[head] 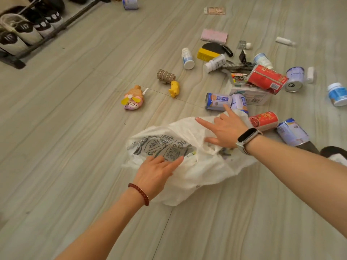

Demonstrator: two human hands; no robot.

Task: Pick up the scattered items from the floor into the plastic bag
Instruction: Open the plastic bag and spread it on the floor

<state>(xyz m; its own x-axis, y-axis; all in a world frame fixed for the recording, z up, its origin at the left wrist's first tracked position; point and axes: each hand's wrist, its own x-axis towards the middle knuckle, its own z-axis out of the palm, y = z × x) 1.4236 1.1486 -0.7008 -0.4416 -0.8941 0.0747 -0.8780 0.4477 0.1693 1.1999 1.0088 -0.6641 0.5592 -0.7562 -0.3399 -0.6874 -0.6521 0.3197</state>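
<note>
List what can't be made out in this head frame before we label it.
- Inside of the plastic bag, head view: crumpled folds and the right hand cover the opening.
- Left hand fingertips: whether they pinch the bag or just rest on it is unclear.
- Can at the top edge: cut off by the frame.
- Small dark bits beyond the red can: too small and tangled to tell.

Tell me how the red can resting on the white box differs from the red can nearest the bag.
The red can on the box lies propped and tilted on the white box; the red can by the bag lies flat on the floor. The first looks bigger and is farther from the plastic bag; the second lies right beside it. Both are red with printed labels, on their sides.
</note>
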